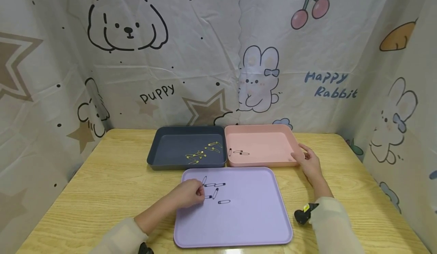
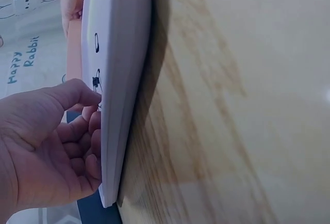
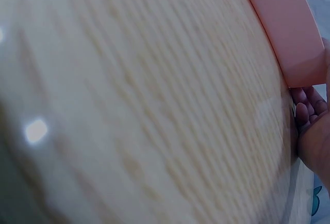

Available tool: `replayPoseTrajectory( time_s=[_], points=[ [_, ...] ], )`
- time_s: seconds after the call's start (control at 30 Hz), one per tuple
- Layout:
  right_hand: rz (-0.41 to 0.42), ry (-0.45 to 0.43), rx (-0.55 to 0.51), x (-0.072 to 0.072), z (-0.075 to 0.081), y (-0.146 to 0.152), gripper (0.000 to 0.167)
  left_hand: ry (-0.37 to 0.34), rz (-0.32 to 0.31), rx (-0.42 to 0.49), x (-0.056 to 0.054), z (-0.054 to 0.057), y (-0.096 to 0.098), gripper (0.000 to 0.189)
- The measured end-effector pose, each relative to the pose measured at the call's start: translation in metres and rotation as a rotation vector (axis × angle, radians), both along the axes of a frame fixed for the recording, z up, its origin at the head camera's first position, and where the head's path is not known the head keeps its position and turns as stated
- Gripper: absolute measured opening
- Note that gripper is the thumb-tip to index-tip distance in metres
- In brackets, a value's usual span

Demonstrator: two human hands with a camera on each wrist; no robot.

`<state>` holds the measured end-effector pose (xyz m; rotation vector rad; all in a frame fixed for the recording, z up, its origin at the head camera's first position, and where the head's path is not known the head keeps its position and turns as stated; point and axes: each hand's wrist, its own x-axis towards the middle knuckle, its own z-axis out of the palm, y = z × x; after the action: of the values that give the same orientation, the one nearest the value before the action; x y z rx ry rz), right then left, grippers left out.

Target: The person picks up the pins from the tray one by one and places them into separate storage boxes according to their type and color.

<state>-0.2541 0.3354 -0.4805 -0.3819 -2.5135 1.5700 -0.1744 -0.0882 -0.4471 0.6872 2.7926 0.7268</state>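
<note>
My left hand [image 1: 190, 194] is over the left side of the lavender tray [image 1: 249, 223], fingers curled, thumb and forefinger pinching at the end of a black safety pin [image 1: 208, 197]. In the left wrist view the thumb tip of that hand [image 2: 46, 141] meets the pins just inside the tray's rim. Several other black safety pins [image 1: 224, 201] lie close by on the lavender tray. My right hand [image 1: 310, 165] grips the right front corner of the pink tray [image 1: 269, 144], thumb over the rim and fingers outside; in the right wrist view its fingers curl beside the pink wall [image 3: 296, 43].
A dark blue tray [image 1: 170, 148] holding several gold safety pins [image 1: 199, 154] stands against the pink one's left side. A few black pins [image 1: 244, 153] lie at the pink tray's left. The wooden table [image 1: 112, 193] ends at a printed curtain [image 1: 205, 68] behind.
</note>
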Motion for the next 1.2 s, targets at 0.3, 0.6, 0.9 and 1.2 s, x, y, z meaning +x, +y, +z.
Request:
replayPoseTrajectory(
  time_s=[0.3,0.6,0.9,1.2],
  points=[
    [0.003,0.011,0.006,-0.001,-0.003,0.003,0.069,-0.003,-0.035,0.048,-0.015,0.011,0.0,0.008],
    [0.001,0.011,0.01,0.0,-0.001,0.001,0.068,-0.068,-0.024,0.074,-0.039,0.038,0.017,0.003],
    [0.013,-0.007,0.003,0.001,0.0,0.001,0.068,-0.065,-0.046,0.11,-0.061,0.056,0.051,0.004],
    [0.007,-0.013,0.001,0.002,0.0,0.001,0.068,-0.049,-0.083,0.153,-0.08,0.059,0.09,0.005]
  ],
)
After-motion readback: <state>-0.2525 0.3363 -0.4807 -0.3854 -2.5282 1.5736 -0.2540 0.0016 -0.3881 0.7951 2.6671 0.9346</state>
